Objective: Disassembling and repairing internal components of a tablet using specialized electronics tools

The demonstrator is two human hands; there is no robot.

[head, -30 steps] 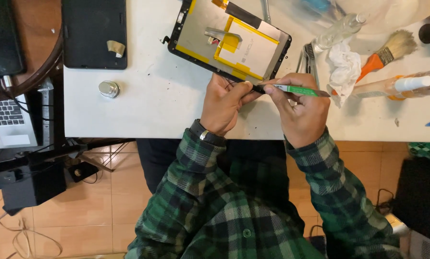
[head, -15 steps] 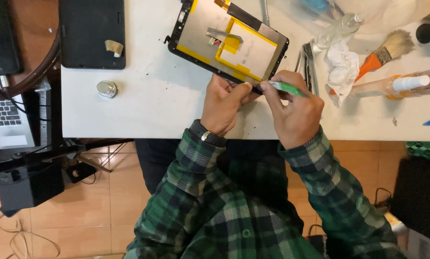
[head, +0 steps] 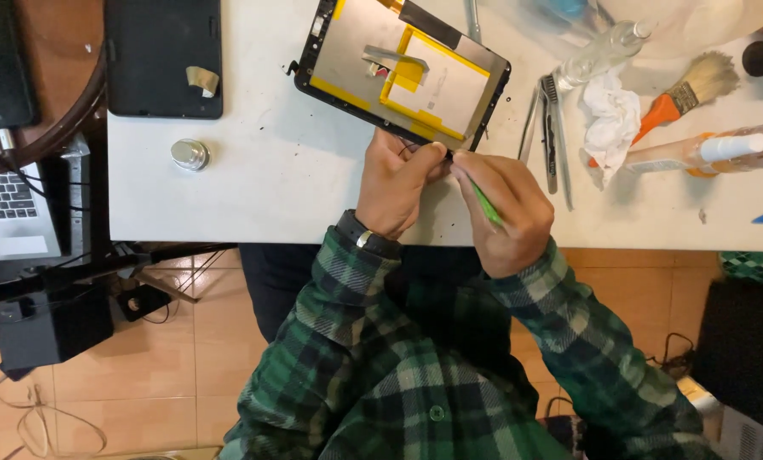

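An opened tablet screen panel (head: 403, 72), grey back with yellow tape and a black frame, lies tilted on the white table (head: 270, 179). My left hand (head: 396, 183) rests at the panel's near corner, fingers pressing its edge. My right hand (head: 505, 209) is closed around a thin green-handled tool (head: 486, 204) whose tip meets the same corner, right beside my left fingertips. Both sleeves are green plaid.
Black tablet back cover (head: 164, 55) at the far left, a small round metal cap (head: 190, 154) near it. Tweezers (head: 552, 128), crumpled white tissue (head: 611, 119), an orange-handled brush (head: 684, 94) and clear bottles (head: 705, 152) lie right. A laptop (head: 6, 213) sits below left.
My right hand has turned, swinging the green tool from lying sideways to pointing up at the panel's corner. The panel and my left hand have stayed in place.
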